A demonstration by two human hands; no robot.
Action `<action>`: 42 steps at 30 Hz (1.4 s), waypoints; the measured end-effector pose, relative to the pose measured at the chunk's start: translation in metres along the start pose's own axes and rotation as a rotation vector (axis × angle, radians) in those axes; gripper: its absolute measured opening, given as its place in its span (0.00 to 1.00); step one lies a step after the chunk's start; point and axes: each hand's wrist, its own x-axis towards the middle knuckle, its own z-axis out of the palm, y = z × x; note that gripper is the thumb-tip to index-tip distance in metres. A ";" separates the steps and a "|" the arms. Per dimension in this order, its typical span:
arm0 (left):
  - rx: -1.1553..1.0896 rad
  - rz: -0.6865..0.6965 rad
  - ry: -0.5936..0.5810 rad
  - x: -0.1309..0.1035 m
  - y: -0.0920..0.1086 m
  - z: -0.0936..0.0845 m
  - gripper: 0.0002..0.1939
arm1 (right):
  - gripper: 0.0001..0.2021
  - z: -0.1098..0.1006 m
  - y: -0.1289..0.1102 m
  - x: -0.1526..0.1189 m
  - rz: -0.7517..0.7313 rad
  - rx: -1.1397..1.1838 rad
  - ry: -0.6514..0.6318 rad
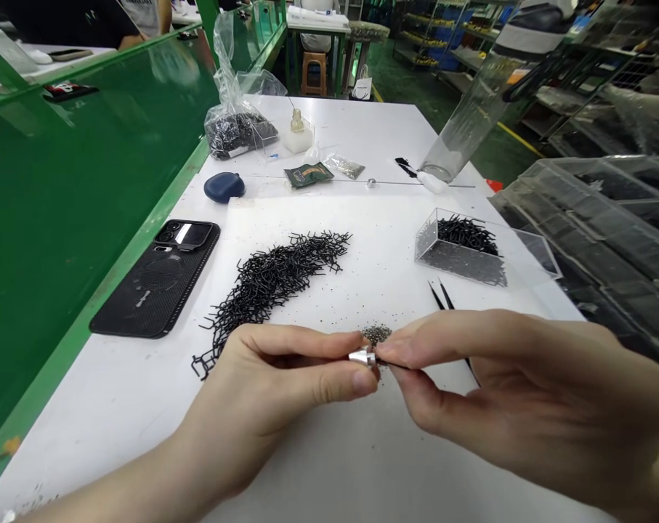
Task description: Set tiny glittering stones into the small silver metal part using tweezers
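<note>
My left hand (296,381) pinches a small silver metal fitting (362,356) between thumb and index finger. From the other side, my right hand (503,385) closes thumb and fingertips on a thin black piece (393,363), whose end meets the fitting; whether it sits inside cannot be seen. Just behind the fingertips lies a little heap of tiny metallic bits (377,333). Black tweezers (442,296) lie partly under my right hand. A long pile of bent black pieces (277,276) spreads on the white sheet behind my left hand.
A clear box (460,265) holds more black pieces at right. A black phone (158,280) and blue oval case (224,187) lie left. Farther back are a plastic bag (236,131), small bottle (297,134), green packet (309,174) and tall clear bottle (465,120). Transparent bins (596,218) stand right.
</note>
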 end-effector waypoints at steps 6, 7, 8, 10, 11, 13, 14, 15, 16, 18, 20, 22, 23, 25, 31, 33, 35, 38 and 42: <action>0.001 -0.031 0.039 -0.003 0.001 0.000 0.13 | 0.17 0.001 0.000 0.000 -0.008 0.063 0.025; 0.000 -0.030 0.039 -0.003 0.001 0.000 0.13 | 0.17 0.001 0.000 0.001 -0.011 0.065 0.029; 0.002 -0.028 0.037 -0.002 0.000 0.000 0.12 | 0.18 0.001 0.001 0.001 -0.011 0.072 0.033; 0.007 -0.020 0.035 -0.001 0.000 0.000 0.12 | 0.18 0.003 0.001 0.001 -0.004 0.096 0.042; 0.010 -0.015 0.032 -0.001 0.000 0.001 0.12 | 0.18 0.003 0.001 0.001 0.000 0.109 0.047; 0.013 -0.013 0.030 -0.001 0.001 0.001 0.13 | 0.18 0.005 0.001 0.000 0.009 0.134 0.054; 0.009 -0.014 0.032 -0.001 0.001 0.002 0.13 | 0.18 0.005 0.001 0.000 0.014 0.139 0.056; 0.007 -0.020 0.034 -0.001 0.001 0.002 0.13 | 0.18 0.006 0.001 -0.001 0.017 0.144 0.058; 0.008 -0.029 0.037 -0.002 0.002 0.002 0.13 | 0.18 0.006 0.001 -0.001 0.017 0.149 0.062; 0.012 -0.042 0.040 -0.002 0.002 0.001 0.13 | 0.18 0.007 0.002 -0.002 0.013 0.162 0.067; 0.015 -0.044 0.040 -0.002 0.003 0.001 0.13 | 0.18 0.007 0.003 -0.002 0.007 0.172 0.075; 0.013 -0.038 0.041 -0.002 0.004 0.001 0.13 | 0.17 0.007 0.004 -0.002 0.004 0.182 0.077; 0.009 -0.035 0.042 -0.002 0.004 0.001 0.13 | 0.16 0.007 0.005 -0.001 0.001 0.190 0.075; 0.001 -0.033 0.044 -0.001 0.004 0.002 0.13 | 0.16 0.008 0.006 -0.002 -0.010 0.209 0.071; -0.027 0.012 0.040 -0.002 0.002 0.003 0.14 | 0.17 0.010 0.009 -0.003 -0.016 0.241 0.093; -0.044 0.030 0.041 -0.002 0.002 0.003 0.15 | 0.16 0.011 0.010 -0.004 -0.018 0.239 0.110; -0.072 0.044 0.029 -0.001 0.002 0.002 0.16 | 0.16 0.012 0.010 -0.004 -0.028 0.238 0.119; -0.103 0.057 -0.003 -0.001 0.002 0.001 0.16 | 0.17 0.013 0.011 -0.004 -0.026 0.239 0.117; -0.103 0.067 -0.007 -0.001 0.001 0.001 0.16 | 0.20 0.012 0.010 -0.004 -0.004 0.239 0.114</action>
